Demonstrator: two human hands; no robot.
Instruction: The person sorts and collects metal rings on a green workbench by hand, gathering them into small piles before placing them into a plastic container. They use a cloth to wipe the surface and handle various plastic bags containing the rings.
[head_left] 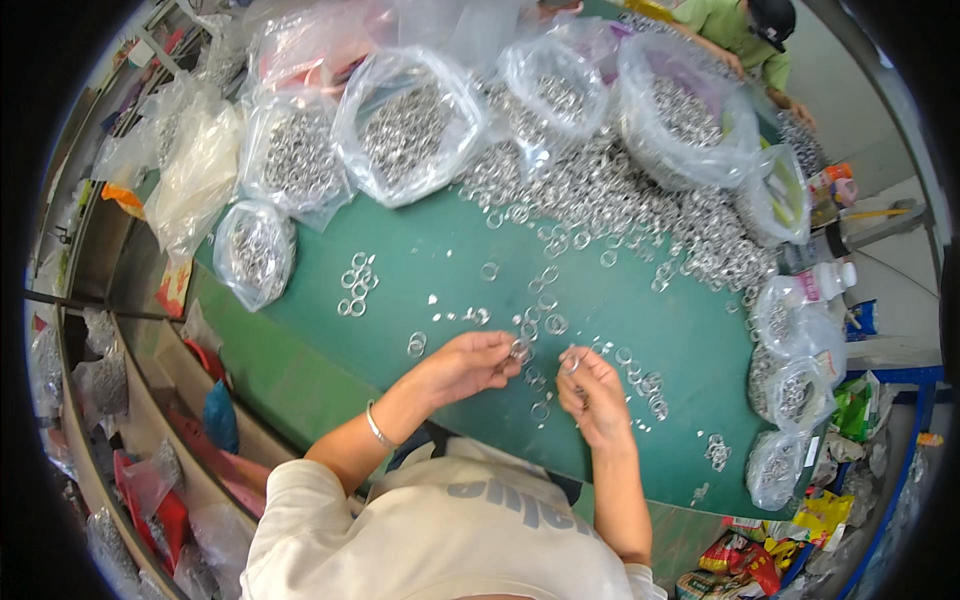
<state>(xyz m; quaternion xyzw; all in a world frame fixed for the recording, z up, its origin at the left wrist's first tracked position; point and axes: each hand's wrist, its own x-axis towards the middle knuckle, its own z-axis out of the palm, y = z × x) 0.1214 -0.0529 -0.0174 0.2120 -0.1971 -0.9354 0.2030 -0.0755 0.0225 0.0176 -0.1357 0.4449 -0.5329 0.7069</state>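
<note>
Above the green tabletop (440, 262), my left hand (462, 368) pinches a small silver metal ring (519, 350) between thumb and fingertips; whether it is one ring or more I cannot tell. A short gap to the right, my right hand (598, 402) is closed with another silver ring (572, 364) at its thumb and forefinger. Its lower fingers curl inward, partly hidden. Loose rings (555, 324) lie just beyond and between my hands. More rings (650, 384) are strung out beside my right hand, with small pale bits around them.
A large heap of rings (640, 215) spreads over the far right. Open plastic bags (455, 130) of rings line the far edge, and smaller bags (777, 470) line the right edge. A co-worker (735, 45) in green reaches in at the far right. Shelving (150, 400) stands left.
</note>
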